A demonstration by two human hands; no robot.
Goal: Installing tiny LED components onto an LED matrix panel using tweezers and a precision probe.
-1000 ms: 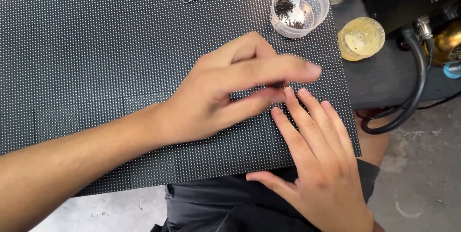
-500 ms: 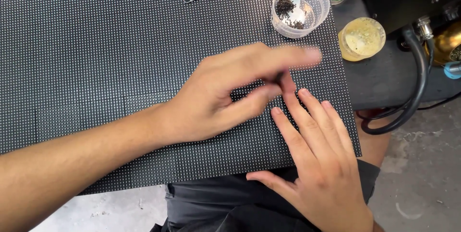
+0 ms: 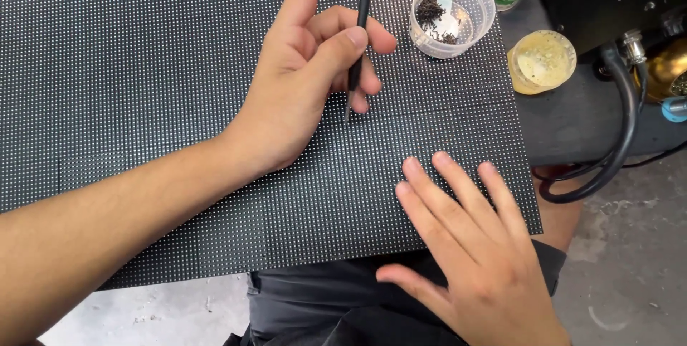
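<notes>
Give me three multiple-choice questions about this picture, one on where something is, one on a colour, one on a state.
1. Where is the clear cup with dark bits?
A. On the panel's far right corner
B. On the floor
C. In the right hand

2. What colour is the tool's cap?
A. Yellow
B. Magenta
C. White

3. What is the left hand doing?
A. Lying flat
B. Holding the cup
C. Gripping the tool

Answers:
1 A, it stands on the dotted panel near that corner.
2 B, the tip by the forefinger is magenta.
3 C, thumb and fingers pinch the slim black tool while the right hand rests flat.
</notes>
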